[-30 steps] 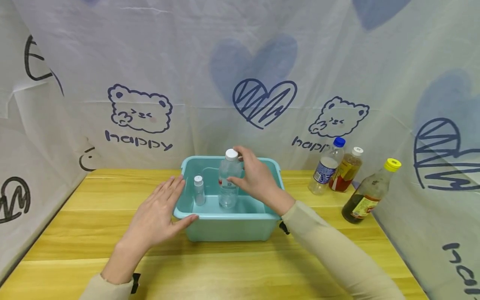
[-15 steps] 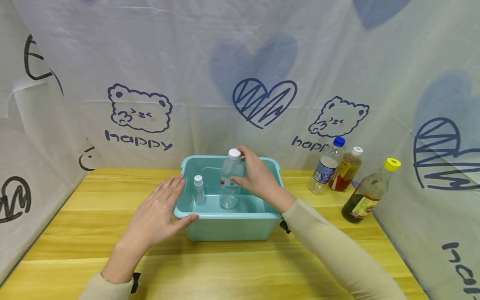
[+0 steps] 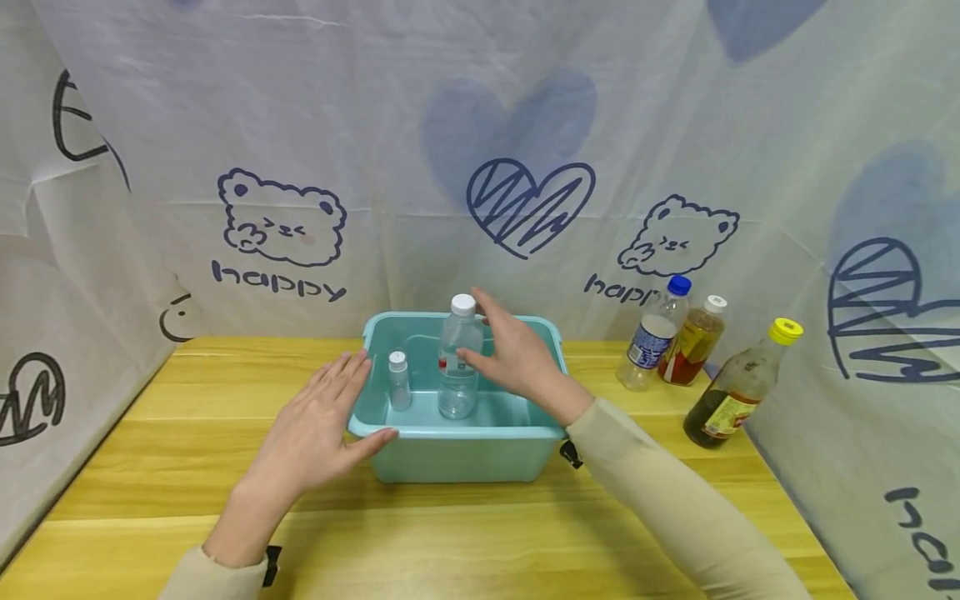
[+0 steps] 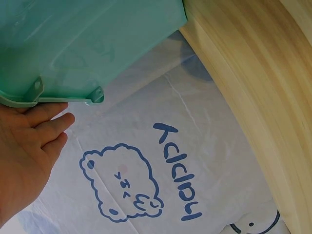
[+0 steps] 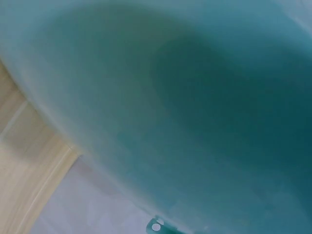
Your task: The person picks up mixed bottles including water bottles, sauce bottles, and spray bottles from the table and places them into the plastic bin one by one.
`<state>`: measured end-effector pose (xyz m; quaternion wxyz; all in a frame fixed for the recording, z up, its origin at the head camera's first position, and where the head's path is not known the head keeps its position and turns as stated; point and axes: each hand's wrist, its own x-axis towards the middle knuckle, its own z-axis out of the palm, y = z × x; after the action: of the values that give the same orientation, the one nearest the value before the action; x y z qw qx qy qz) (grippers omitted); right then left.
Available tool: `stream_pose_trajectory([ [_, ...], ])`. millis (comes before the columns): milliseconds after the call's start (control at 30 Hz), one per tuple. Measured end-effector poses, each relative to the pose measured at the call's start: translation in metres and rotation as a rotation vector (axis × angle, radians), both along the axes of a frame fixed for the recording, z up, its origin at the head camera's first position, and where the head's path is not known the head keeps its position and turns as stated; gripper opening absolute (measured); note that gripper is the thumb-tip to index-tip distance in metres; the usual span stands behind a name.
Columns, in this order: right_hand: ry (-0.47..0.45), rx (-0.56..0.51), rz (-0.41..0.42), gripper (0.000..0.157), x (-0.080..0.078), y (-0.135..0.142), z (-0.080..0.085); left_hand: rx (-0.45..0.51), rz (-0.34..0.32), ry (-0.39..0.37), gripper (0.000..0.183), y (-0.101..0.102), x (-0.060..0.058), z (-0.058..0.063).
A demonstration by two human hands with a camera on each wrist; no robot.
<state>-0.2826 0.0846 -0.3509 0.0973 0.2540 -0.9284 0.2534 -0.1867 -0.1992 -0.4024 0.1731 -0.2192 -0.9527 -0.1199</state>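
In the head view a clear plastic bottle (image 3: 458, 387) with a white cap stands upright in a teal plastic basin (image 3: 465, 458). My right hand (image 3: 517, 350) is around its right side, thumb overlapping the label and fingers extended beside the neck, spread rather than curled. To the left inside the basin stands a smaller clear bottle (image 3: 400, 392), also white-capped. My left hand (image 3: 315, 425) lies flat with straight fingers along the basin's left rim. From the left wrist, those fingers (image 4: 51, 129) show right at the rim. The right wrist view holds only the basin's wall (image 5: 122, 122) up close.
On the right of the wooden table (image 3: 465, 542) stand a blue-capped bottle (image 3: 648, 342), a white-capped bottle of amber liquid (image 3: 693, 342) and a yellow-capped bottle of dark liquid (image 3: 738, 387). A printed white sheet (image 3: 420, 250) hangs behind and at both sides.
The bottle at my right hand shifted slightly right, then back left inside the basin. My right fingers have straightened away from its neck. The left hand has stayed put.
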Motion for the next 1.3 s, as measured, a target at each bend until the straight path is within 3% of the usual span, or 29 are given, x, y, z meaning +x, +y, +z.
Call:
stream_pose_trajectory([
  [567,0.038,-0.022,-0.017,0.089,0.004,0.011,0.005,0.003,0.005,-0.007,0.099,0.0,0.0,0.0],
  [833,0.066,-0.152,-0.013,0.089,0.012,0.027,0.012,0.003,0.01,-0.012,0.099,0.0,0.0,0.001],
  [1033,0.115,-0.188,-0.022,0.086,0.02,0.04,0.013,0.005,0.007,-0.016,0.099,0.001,0.0,0.001],
  [1300,0.164,-0.276,-0.076,0.085,0.03,0.059,0.01,0.004,0.005,-0.02,0.099,0.001,0.001,0.001],
])
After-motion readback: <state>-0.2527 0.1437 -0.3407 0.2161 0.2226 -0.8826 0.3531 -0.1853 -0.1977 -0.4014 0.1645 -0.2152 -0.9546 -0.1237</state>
